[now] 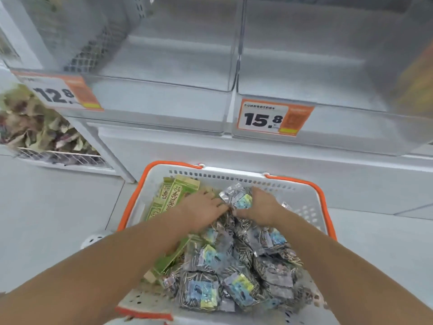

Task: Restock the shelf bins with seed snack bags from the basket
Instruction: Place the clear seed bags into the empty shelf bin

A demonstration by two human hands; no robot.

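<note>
At the far left of the frame, a wire rack [63, 158] holds a blurred heap of reddish and green packets [35, 127], and above it a price tag reading 12.8 [58, 93] hangs on the front of a clear shelf bin [164, 66]. Lower and toward the centre, a white basket [304, 207] with orange handles sits on the pale floor [46, 207] in front of the shelf. Along the basket's left side lie green seed snack bags [173, 195] with printed lettering. The left hand [201, 205] lies palm down over them, fingers spread and reaching toward the middle of the basket. Just beside it, the right hand [260, 205] presses on a clear seed snack bag [239, 198] with a blue and yellow label at the top of the pile; the two hands nearly meet around this bag, but whether either one truly grips it cannot be told. More clear bags of striped seeds [234, 273] fill the centre and lower right of the basket. Above, right of centre, a second clear shelf bin [316, 66] carries a price tag reading 15.8 [274, 118].
</note>
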